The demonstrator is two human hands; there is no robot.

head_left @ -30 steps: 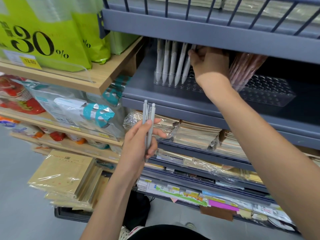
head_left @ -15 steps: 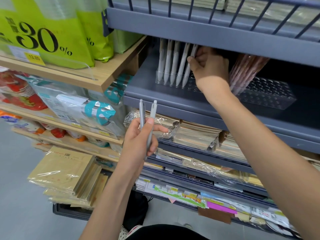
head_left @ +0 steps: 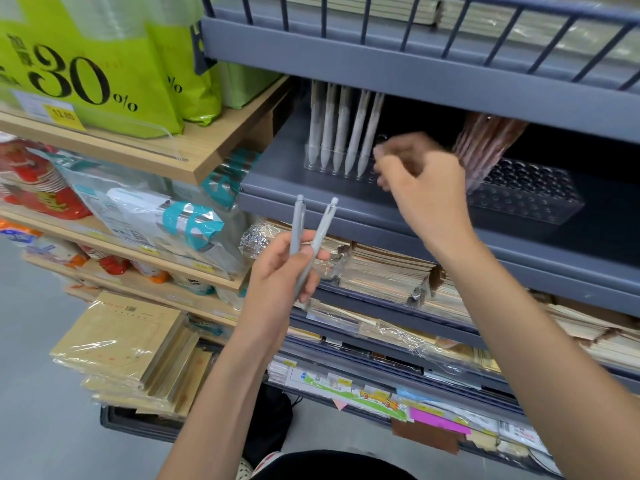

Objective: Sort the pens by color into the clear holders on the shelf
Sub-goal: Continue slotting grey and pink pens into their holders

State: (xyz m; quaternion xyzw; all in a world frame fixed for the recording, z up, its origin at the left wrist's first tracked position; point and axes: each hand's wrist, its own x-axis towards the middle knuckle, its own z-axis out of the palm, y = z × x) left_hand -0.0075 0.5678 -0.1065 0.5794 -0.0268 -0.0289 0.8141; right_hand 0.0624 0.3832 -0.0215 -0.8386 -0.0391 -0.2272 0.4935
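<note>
Pens are the matter in hand: two pale grey pens (head_left: pixel 309 242) stand in the left hand (head_left: pixel 280 282), click-ends up and splayed in a V, pinched low on their barrels between thumb and fingers in front of the grey shelf (head_left: pixel 346 206). On that shelf, five white pens (head_left: pixel 343 133) lean in a row in the left clear holder (head_left: pixel 313 164), and pink pens (head_left: pixel 485 143) crowd one end of the right clear holder (head_left: pixel 530 199). The right hand (head_left: pixel 415 178) hovers just before the left holder, fingers curled; it is blurred, nothing shows in it, and whether it pinches anything cannot be told. From here, the loose V grip looks like the weak point: drawing one pen out could let the other slip and drop. The shelf above sits low, so a pen probably has to go in tilted, and a bump could topple the leaning white row or shove the light holder. Grey and white are also close enough to be mixed.
</note>
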